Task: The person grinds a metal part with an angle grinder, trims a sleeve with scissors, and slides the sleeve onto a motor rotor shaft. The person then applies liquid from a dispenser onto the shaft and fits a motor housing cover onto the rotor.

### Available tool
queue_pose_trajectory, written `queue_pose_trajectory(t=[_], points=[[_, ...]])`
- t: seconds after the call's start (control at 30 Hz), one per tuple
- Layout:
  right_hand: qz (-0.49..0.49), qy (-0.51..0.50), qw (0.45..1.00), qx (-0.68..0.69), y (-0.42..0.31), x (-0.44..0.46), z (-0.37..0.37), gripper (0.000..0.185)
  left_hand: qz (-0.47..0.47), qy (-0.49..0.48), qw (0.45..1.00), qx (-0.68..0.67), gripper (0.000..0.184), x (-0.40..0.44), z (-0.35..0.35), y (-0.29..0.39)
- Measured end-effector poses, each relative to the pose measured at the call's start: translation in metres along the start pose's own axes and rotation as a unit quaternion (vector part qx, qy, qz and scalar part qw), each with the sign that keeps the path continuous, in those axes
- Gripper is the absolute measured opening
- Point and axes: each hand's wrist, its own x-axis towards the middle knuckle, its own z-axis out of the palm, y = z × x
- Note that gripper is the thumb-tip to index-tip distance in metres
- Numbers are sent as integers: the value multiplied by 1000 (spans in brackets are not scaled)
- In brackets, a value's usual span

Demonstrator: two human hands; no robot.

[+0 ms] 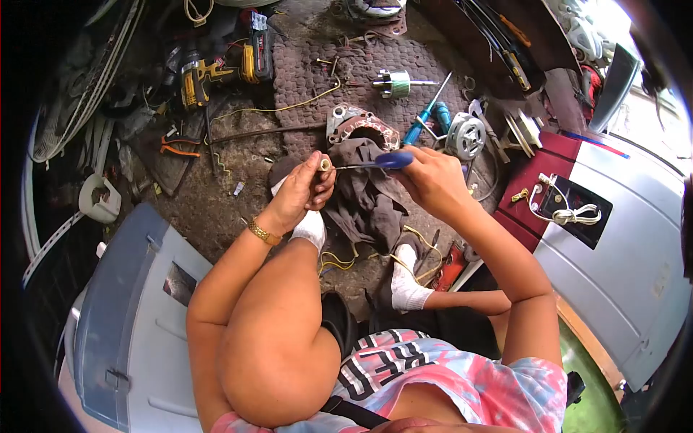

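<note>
My left hand [297,193], with a gold watch on its wrist, pinches a small pale ring-shaped bushing [325,165] between thumb and fingers. In my right hand [437,182] is a blue-handled tool [393,159] with a thin metal shaft. The shaft points left, its tip at or near the bushing; whether it is inside the hole I cannot tell. Below both hands a dark grey cloth [368,191] hangs over the floor between my feet. Just beyond it lies an open motor housing [361,128] with reddish windings.
A rotor on a shaft [395,84], a teal screwdriver [426,115] and a round metal end cap [467,136] lie ahead on a woven mat [303,94]. Orange-handled pliers [180,146] and a yellow drill [202,81] are left. Appliance casings [613,267] flank me.
</note>
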Motion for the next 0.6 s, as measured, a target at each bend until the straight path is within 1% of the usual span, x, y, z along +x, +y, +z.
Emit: queue_pose_trajectory(t=[0.07,0.13,0.17,0.27,0.37,0.4,0.43,0.47,0.5,0.57,0.6], points=[[-10,-25,999,-38,-3,12,-1,20,-1,20,1000,23,38,-3,1,0],[-15,-47,997,-66,-5,18,-2,22,-13,25,1000,13,37,-5,1,1],[-25,-42,996,-72,-5,21,-2,22,-20,25,999,11,36,-5,1,2],[2,-19,1000,-22,-7,19,9,22,45,27,998,29,35,-4,-4,-1],[142,-124,980,60,-24,12,6,25,102,67,985,120,34,-8,4,-2],[185,-110,965,147,-26,5,16,27,126,68,978,151,33,-8,4,-1],[184,-85,957,210,-28,0,22,27,149,69,970,182,33,-9,3,-2],[181,-61,943,271,-31,-3,25,26,173,70,960,211,32,-9,3,-2],[217,-79,912,338,-36,-5,26,26,194,63,952,227,32,-10,2,-2],[284,-112,831,465,-46,-6,25,26,236,48,935,261,31,-7,-2,2],[315,-124,784,520,-52,-5,23,26,288,56,904,310,30,-5,-4,5]])
